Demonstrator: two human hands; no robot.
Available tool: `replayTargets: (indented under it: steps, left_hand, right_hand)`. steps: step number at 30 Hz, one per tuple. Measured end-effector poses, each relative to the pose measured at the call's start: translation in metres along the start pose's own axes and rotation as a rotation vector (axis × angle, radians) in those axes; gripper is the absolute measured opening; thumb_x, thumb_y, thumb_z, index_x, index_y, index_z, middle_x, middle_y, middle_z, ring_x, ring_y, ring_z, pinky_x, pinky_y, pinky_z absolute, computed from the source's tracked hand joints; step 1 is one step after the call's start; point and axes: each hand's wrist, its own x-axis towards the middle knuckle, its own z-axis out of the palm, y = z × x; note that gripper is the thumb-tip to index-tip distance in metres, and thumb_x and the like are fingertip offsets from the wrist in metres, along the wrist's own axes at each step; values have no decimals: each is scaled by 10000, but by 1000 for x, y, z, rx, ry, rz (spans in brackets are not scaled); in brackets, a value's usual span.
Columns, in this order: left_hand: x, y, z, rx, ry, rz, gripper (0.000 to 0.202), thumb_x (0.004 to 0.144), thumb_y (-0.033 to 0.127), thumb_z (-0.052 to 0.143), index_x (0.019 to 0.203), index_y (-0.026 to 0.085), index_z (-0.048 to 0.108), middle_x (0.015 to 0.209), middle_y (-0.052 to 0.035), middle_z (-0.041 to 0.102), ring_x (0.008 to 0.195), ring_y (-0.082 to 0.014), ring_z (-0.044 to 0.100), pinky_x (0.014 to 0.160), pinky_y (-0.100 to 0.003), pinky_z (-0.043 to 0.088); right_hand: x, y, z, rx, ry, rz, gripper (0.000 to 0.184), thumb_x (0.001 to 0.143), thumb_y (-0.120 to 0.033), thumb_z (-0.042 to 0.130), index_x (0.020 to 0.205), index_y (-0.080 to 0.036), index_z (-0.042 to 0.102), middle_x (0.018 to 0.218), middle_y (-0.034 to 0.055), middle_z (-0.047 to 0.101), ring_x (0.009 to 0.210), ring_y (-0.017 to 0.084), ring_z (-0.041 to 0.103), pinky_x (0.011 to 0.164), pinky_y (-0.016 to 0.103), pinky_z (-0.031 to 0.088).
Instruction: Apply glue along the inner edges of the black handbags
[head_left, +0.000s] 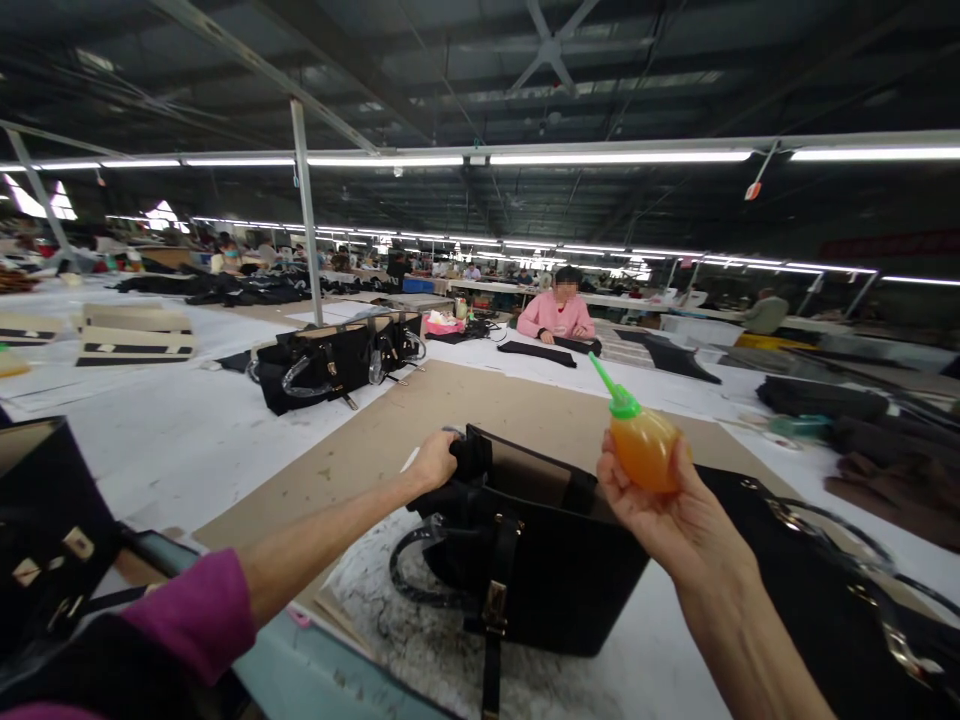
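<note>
A black handbag point(562, 580) with a strap, a gold buckle and plastic-wrapped handles stands on the table before me, its top open to a tan lining. My left hand point(435, 462) grips the upper left edge of this bag, fingers closed round the black material. In my right hand point(660, 510), raised above the bag's right side, is a squeeze bottle point(649, 450) of orange-yellow liquid. Its green nozzle tilts up and to the left, clear of the bag.
Finished-looking black bags point(337, 365) stand in a row at the back left. More black bag pieces point(810, 590) with handles lie at right, and another black bag point(52, 500) is at far left. A co-worker point(559, 315) in pink sits across the table. Brown board point(360, 420) covers part of the tabletop.
</note>
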Motion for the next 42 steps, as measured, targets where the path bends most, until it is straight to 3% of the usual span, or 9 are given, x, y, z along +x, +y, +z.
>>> replayTargets:
  steps: [3, 7, 14, 17, 20, 25, 30, 36, 42]
  left_hand:
    - [-2, -7, 12, -143, -19, 61, 293, 626, -47, 422, 753, 158, 590, 691, 7, 618, 723, -154, 608, 647, -227, 473]
    - [-7, -10, 23, -289, 19, 83, 255, 670, 31, 384, 798, 156, 565, 667, 9, 586, 666, -139, 578, 612, -220, 466]
    - [-16, -7, 16, -341, 75, 200, 219, 791, 213, 378, 875, 154, 571, 755, -1, 596, 742, -159, 555, 680, -255, 442]
    - [-20, -7, 10, -264, 66, 302, 292, 861, 376, 395, 913, 154, 579, 849, -22, 629, 825, -179, 571, 749, -269, 440]
    - [-19, -9, 9, -118, 82, 317, 367, 856, 472, 429, 979, 159, 577, 902, -46, 649, 856, -199, 588, 785, -293, 439]
    - [-3, -2, 15, 241, 37, 55, 468, 670, 596, 603, 902, 191, 628, 878, -88, 673, 868, -276, 625, 714, -322, 452]
    - [10, 4, 25, 242, 7, -31, 307, 678, 450, 599, 818, 184, 662, 834, -112, 679, 857, -298, 636, 683, -326, 448]
    - [5, -15, 37, 26, -9, 11, 203, 760, 233, 446, 782, 142, 626, 748, -71, 648, 791, -215, 618, 646, -263, 434]
    - [-4, -19, 24, -266, -95, 76, 283, 814, 344, 427, 826, 127, 609, 760, -61, 654, 725, -193, 610, 643, -261, 465]
  right_hand:
    - [0, 0, 2, -7, 22, -1, 302, 982, -338, 406, 1186, -182, 565, 1077, 109, 620, 847, 233, 640, 583, 356, 584]
    - [-2, 1, 5, -29, 54, 8, 324, 988, -338, 383, 1214, -175, 549, 1081, 127, 609, 831, 225, 638, 572, 341, 583]
    - [-1, 2, 5, -60, 73, -14, 340, 988, -327, 370, 1232, -161, 538, 1094, 143, 595, 830, 226, 632, 568, 337, 583]
    - [2, 1, 2, -74, 70, -30, 335, 986, -314, 374, 1240, -166, 535, 1110, 147, 591, 839, 228, 632, 575, 339, 583]
    - [5, 1, 1, -73, 83, -31, 339, 985, -325, 374, 1243, -172, 533, 1102, 143, 598, 849, 241, 632, 570, 344, 584]
    - [4, 4, 4, -107, 88, -56, 323, 983, -320, 381, 1229, -185, 540, 1103, 142, 603, 840, 236, 641, 575, 329, 586]
    - [-1, 7, 11, -116, 117, -46, 306, 971, -327, 414, 1196, -171, 551, 1057, 138, 620, 815, 237, 650, 571, 321, 587]
    - [-7, 8, 10, -95, 118, -45, 301, 957, -352, 450, 1165, -170, 568, 1045, 120, 629, 800, 239, 654, 561, 312, 586]
    - [-5, 6, 2, -62, 44, -39, 295, 955, -364, 462, 1140, -168, 581, 1032, 114, 635, 830, 236, 647, 594, 307, 583]
